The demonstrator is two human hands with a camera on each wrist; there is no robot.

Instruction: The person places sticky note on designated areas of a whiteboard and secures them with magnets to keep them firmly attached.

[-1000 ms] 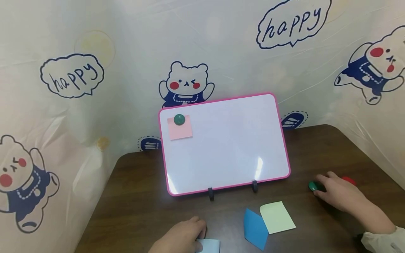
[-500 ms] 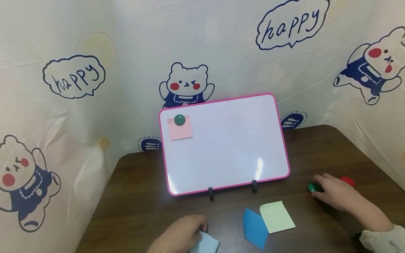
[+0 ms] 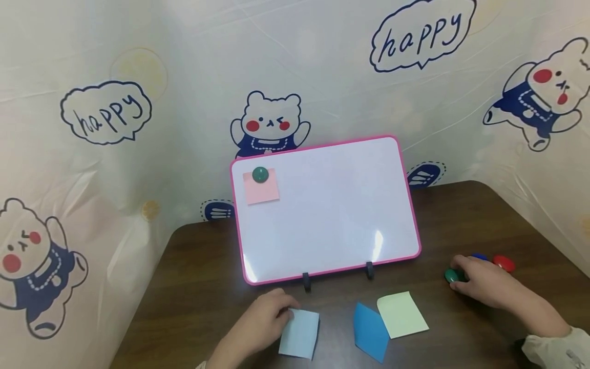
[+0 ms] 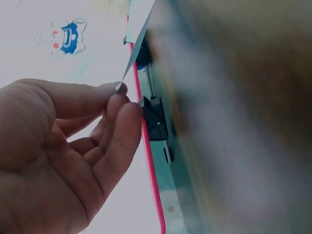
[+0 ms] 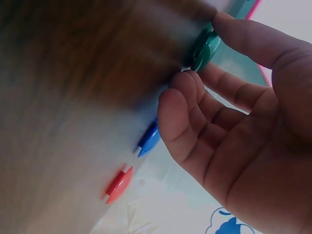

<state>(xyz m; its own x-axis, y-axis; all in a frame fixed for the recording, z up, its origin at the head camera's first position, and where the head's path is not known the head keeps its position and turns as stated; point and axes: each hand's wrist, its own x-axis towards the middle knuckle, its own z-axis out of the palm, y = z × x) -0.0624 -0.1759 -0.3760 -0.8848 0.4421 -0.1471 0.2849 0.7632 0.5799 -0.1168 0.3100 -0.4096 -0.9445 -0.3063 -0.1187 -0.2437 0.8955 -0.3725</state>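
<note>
My left hand (image 3: 262, 320) pinches the upper left edge of a light blue sticky note (image 3: 299, 335) between thumb and fingers, low at the front. In the left wrist view the thin sheet (image 4: 139, 44) shows edge-on at the fingertips. On the right of the table, my right hand (image 3: 486, 279) holds a round green magnet (image 5: 204, 48) between thumb and fingertips. Close behind that hand are a blue magnet (image 5: 149, 139), partly covered in the head view, and a red magnet (image 3: 504, 264).
A pink-rimmed whiteboard (image 3: 332, 220) leans on black stand feet (image 3: 306, 282). A pink note (image 3: 261, 192) hangs on it under another green magnet (image 3: 260, 175). Between the hands lie a darker blue note (image 3: 370, 332) and a pale green note (image 3: 403, 314). A printed curtain hangs behind the table.
My left hand has moved forward with the light blue note, which now shows almost whole. My right hand has shifted slightly left with the green magnet, uncovering part of the blue one.
</note>
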